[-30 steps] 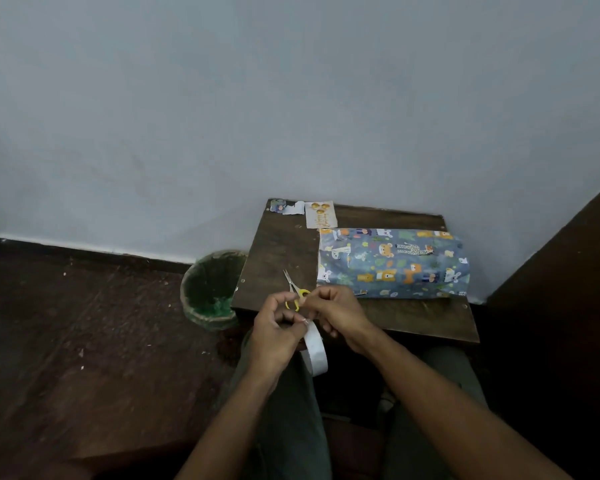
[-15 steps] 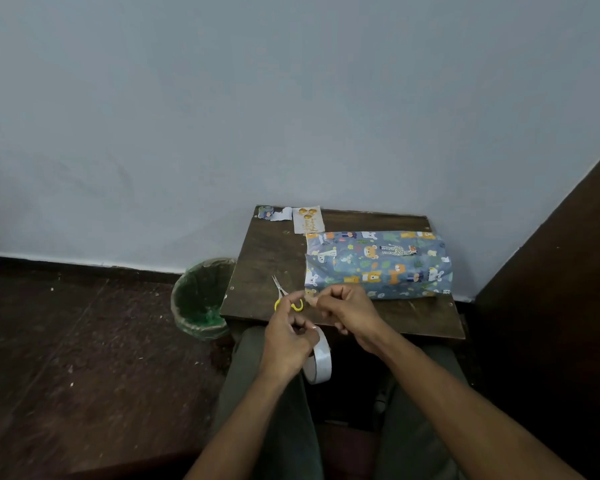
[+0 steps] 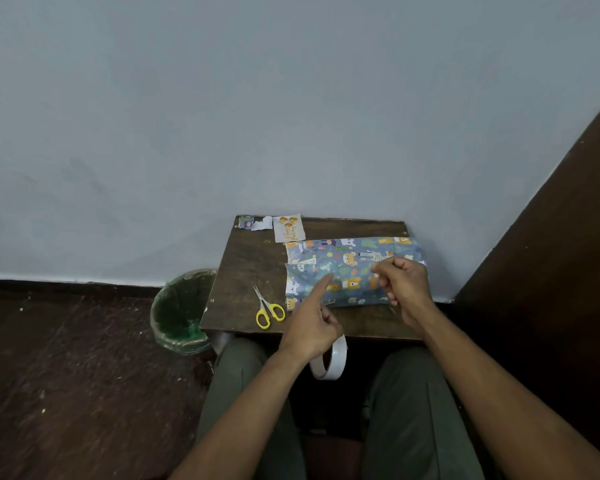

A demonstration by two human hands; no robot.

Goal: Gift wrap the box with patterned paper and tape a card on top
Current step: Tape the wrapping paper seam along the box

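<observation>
a green-lined bin [image 3: 182,311] stands on the dark floor [image 3: 66,375] beside the table's left edge.

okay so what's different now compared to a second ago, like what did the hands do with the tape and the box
Both hands left the table's near edge and reached forward over the wrapped box. The left hand now points its index finger onto the paper, the tape roll hanging beneath it; the right hand pinches above the box. The scissors, card and bin stayed put.
</observation>
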